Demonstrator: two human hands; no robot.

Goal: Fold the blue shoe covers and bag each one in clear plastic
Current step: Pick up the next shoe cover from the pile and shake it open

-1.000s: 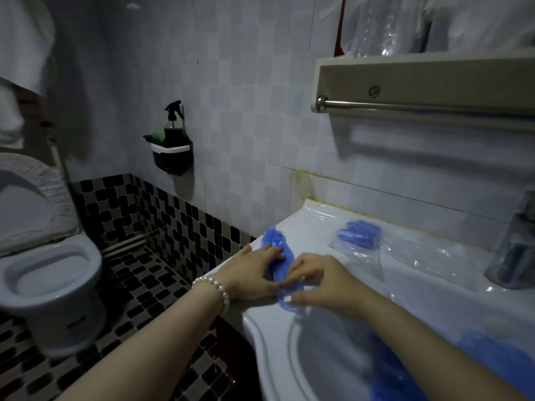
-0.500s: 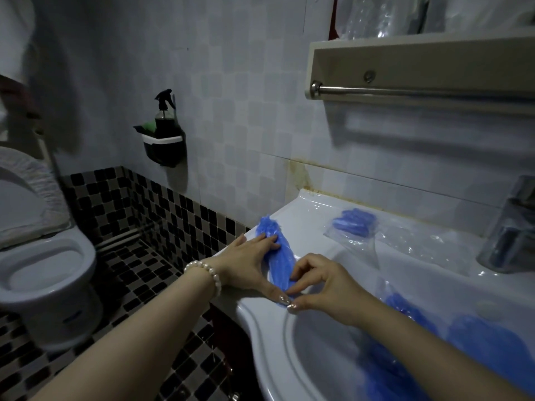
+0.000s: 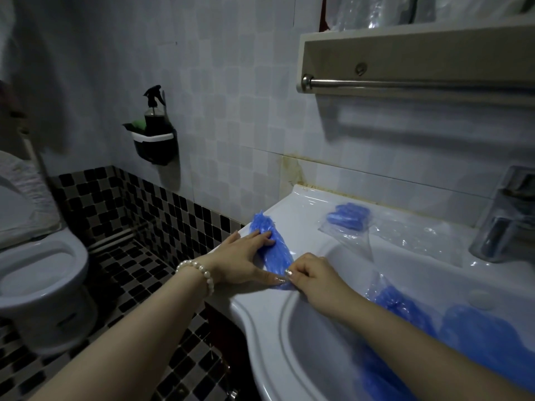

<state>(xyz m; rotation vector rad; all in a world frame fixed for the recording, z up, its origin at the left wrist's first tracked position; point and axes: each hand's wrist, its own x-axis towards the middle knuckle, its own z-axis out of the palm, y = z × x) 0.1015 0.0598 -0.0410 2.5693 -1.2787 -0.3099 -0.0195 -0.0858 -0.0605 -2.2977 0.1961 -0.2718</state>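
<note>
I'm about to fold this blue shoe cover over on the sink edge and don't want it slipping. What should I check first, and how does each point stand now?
1. Cover lies flat on the rim: ok, the blue shoe cover is stretched out along the sink rim.
2. Far part held down: ok, the left hand presses on it with straight fingers.
3. Near end gripped: ok, the right hand pinches it.
4. Bag within reach: ok, a clear plastic bag lies behind the basin.
5. Bag mouth open: cannot tell.
6. Earlier cover bagged: ok, the bagged shoe cover lies by the wall.
</note>
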